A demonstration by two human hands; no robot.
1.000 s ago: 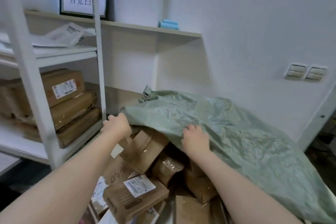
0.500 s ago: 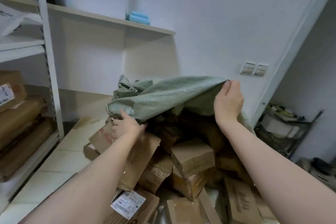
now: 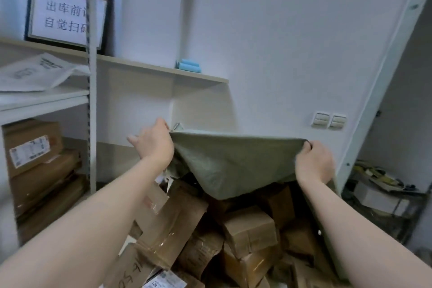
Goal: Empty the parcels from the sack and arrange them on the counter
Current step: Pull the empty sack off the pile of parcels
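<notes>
A green woven sack [image 3: 236, 161] is stretched out in the air in front of me. My left hand [image 3: 153, 144] grips its left corner and my right hand [image 3: 314, 163] grips its right corner. Below it lies a heap of several brown cardboard parcels [image 3: 250, 227], some wrapped in clear tape, one with a white label [image 3: 163, 280] at the bottom. The sack hangs over the back of the heap and down its right side. The counter under the heap is mostly hidden.
A white metal rack [image 3: 92, 91] on the left holds stacked brown boxes [image 3: 32, 145] and white mailers [image 3: 35, 72]. A wall shelf [image 3: 163, 71] carries a framed sign [image 3: 67, 14] and blue rolls [image 3: 188, 66]. A cluttered wire rack [image 3: 383, 196] stands at the right.
Both hands have lifted the sack higher and pulled it taut. The left hand moved from the parcels up to the sack's left corner. More parcels lie uncovered.
</notes>
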